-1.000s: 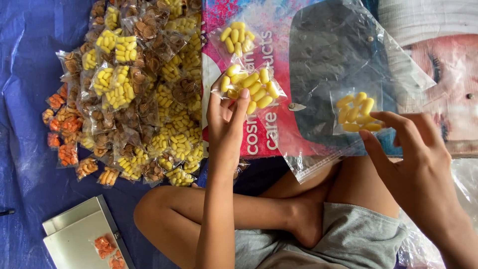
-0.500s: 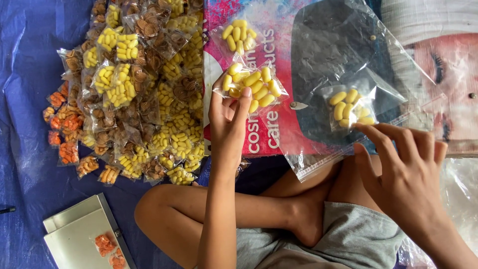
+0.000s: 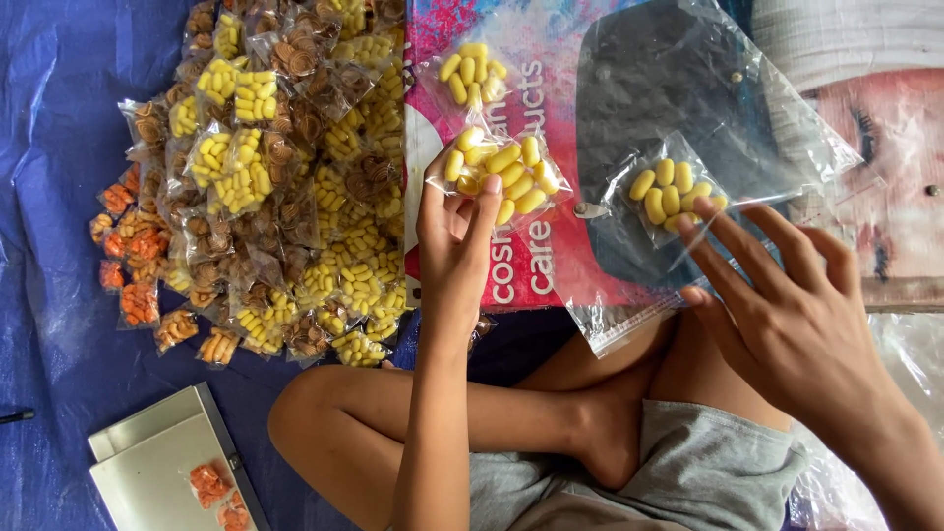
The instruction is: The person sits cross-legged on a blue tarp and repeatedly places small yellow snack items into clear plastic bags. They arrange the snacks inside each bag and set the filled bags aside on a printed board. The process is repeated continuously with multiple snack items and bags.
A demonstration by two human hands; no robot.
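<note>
On the printed sheet [image 3: 551, 265], your right hand [image 3: 787, 324] has let go of the small yellow-pellet packet [image 3: 669, 192]; fingers now spread, tips touching it. Your left hand [image 3: 454, 236] still pinches another packet [image 3: 501, 172], so one packet is set down.

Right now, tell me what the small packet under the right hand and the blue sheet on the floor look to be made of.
Small packet: thin clear plastic film, glossy, with creases and glare; the yellow pieces show through. The right hand fingers touch it. Blue sheet: probably a plastic tarpaulin, with a dull sheen and soft wrinkles; any weave is too fine to confirm.
</note>
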